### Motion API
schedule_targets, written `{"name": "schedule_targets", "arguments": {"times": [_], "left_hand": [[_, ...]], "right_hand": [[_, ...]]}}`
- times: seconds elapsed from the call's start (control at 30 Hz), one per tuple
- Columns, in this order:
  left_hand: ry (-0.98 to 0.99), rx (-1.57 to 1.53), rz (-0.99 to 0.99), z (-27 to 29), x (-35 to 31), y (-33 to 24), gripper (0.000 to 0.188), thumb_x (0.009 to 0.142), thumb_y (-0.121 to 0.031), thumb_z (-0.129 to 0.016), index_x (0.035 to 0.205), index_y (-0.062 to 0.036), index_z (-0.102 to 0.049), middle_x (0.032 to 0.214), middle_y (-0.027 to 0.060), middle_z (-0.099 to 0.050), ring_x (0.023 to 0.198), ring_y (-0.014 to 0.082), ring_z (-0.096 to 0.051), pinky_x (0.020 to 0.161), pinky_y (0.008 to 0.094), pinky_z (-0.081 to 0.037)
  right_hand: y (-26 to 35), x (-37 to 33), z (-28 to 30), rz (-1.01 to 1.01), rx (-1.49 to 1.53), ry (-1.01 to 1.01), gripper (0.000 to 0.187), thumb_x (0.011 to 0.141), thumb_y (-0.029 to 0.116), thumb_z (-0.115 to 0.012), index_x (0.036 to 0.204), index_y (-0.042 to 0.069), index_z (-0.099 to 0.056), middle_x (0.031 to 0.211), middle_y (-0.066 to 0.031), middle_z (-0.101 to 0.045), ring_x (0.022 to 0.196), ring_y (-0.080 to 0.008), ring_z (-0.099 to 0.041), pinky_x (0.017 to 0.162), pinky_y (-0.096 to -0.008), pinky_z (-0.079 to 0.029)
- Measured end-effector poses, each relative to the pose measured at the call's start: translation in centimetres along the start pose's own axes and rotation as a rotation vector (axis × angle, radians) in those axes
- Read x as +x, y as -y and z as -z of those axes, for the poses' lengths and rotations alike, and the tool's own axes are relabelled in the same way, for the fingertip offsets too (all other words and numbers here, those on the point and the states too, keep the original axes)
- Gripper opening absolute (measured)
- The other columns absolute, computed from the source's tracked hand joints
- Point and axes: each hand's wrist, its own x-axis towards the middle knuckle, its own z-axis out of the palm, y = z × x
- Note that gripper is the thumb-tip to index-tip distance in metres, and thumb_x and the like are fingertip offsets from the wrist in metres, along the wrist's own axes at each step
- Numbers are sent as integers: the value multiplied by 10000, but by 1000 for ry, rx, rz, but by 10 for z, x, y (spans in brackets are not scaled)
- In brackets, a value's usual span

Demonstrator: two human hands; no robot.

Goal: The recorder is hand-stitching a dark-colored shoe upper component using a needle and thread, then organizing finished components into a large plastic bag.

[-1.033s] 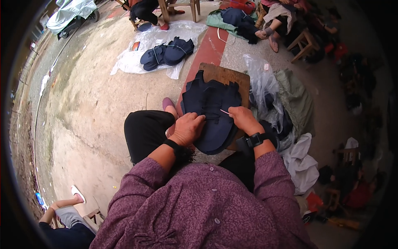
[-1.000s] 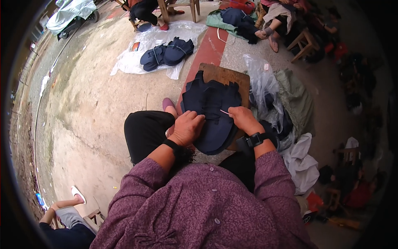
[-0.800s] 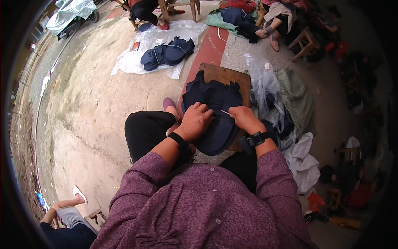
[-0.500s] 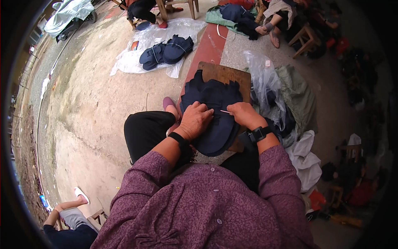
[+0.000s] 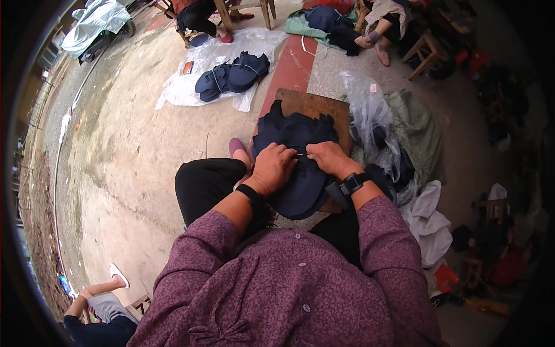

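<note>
Dark navy cloth pieces [image 5: 298, 194], rounded at the near end and jagged at the far end, lie stacked on a brown wooden board or stool top [image 5: 340, 118] in front of me. My left hand [image 5: 272, 168] rests on the left side of the stack, its fingers bent and closed on the cloth near the middle. From the right, my right hand [image 5: 332, 158] pinches a thin pale stick [image 5: 300, 154], its tip at the cloth beside my left fingertips. Only a short bit of the stick shows; its exact kind cannot be made out.
Tied navy cloth bundles [image 5: 232, 76] lie on clear plastic sheeting [image 5: 173, 87] at the far left. Right of the board are a clear plastic bag [image 5: 370, 110], a green sack [image 5: 413, 127] and a white sack [image 5: 428, 222]. Other people sit nearby, by wooden stools [image 5: 425, 55].
My right hand has moved left with the stick, closer to my left hand, so less of the stick shows. The left hand stays on the cloth.
</note>
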Motion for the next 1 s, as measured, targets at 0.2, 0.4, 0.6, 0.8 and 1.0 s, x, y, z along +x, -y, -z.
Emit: {"name": "schedule_targets", "arguments": {"times": [0.2,0.4,0.6,0.8,1.0], "left_hand": [[196,66,40,-3,21,7,79,814,-130,-588,796,-62,-624,783,87,-615,853,283,-613,734,389,-497],[440,282,-103,8,37,-3,138,821,-121,-531,911,-27,-576,894,143,-607,906,286,-616,799,371,-486],[530,233,-172,18,38,5,170,822,-106,-526,964,-18,-556,920,158,-608,909,290,-618,804,367,-486],[389,34,-200,8,39,16,91,833,-115,-546,862,-37,-585,865,134,-617,869,298,-623,783,379,-498],[425,5,-210,13,42,22,99,800,-135,-604,831,-43,-589,817,126,-619,836,307,-631,734,390,-514]], "right_hand": [[5,6,1,-109,72,25,128,815,150,-633,810,37,-572,817,-183,-627,843,-384,-610,719,-464,-474],[-1,2,8,-222,334,72,248,790,215,-687,864,34,-535,811,-177,-602,830,-369,-603,711,-428,-470],[11,1,25,-217,230,247,543,618,290,-839,939,30,-487,883,-185,-611,889,-386,-603,760,-407,-480],[11,2,22,-153,93,238,608,590,311,-856,974,24,-481,922,-184,-631,957,-396,-605,800,-426,-488],[36,15,32,-248,-10,320,630,587,360,-852,986,34,-490,900,-161,-646,959,-377,-616,783,-448,-486]]}}
